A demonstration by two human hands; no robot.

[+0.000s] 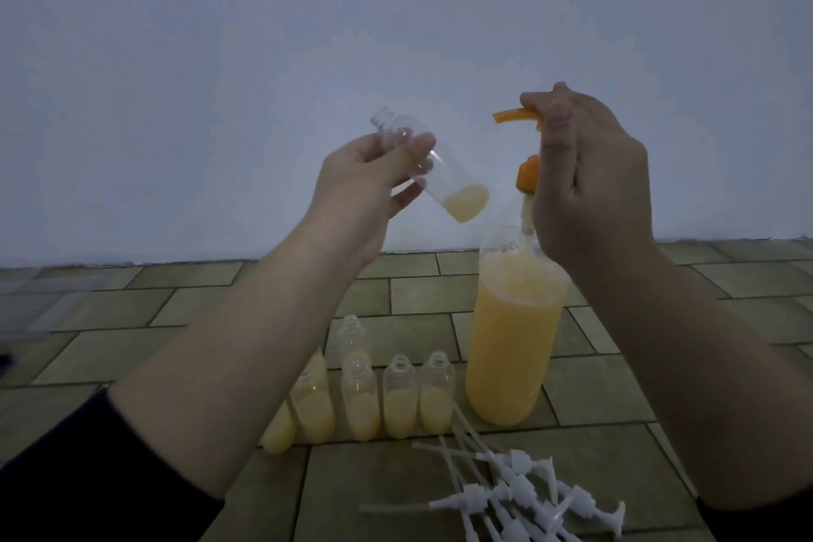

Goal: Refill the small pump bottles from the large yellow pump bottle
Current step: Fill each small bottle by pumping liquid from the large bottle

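The large yellow pump bottle [512, 343] stands upright on the tiled floor, over half full of yellow liquid. My right hand [589, 189] is closed on its orange pump head [514, 117], whose spout points left. My left hand [365, 189] holds a small clear bottle [440, 172] tilted in the air, left of the spout and apart from it, neck up-left, with a little yellow liquid at its bottom. Several small uncapped bottles [398, 398] holding yellow liquid stand in a row on the floor below. White pump tops [514, 493] lie in a loose pile in front.
A pale wall [396, 13] rises right behind the tiled floor [132, 348]. A clear plastic item [26, 312] lies at the far left edge. My dark sleeves sit at the lower corners.
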